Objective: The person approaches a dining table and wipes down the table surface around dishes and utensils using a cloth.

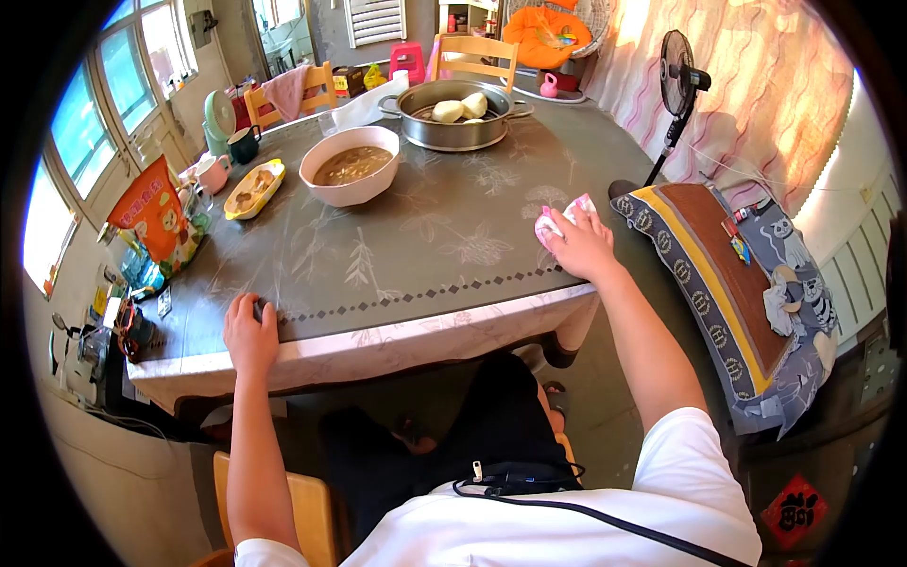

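My right hand (583,248) presses down on the tabletop near its right edge, with its fingers closed over a pink-and-white cloth (550,223). Part of the cloth sticks out past the fingertips. My left hand (251,335) rests at the near edge of the table, fingers curled. A small dark object shows between its thumb and fingers, too little visible to name. Both hands are on the table's dark patterned cover (416,246).
Toward the back stand a pink bowl of brown soup (321,189), a steel steamer pot (444,135) with pale buns, and a yellow dish (275,173). An orange snack bag (156,213) is at left. A black fan (676,80) and cushions (704,274) are at right.
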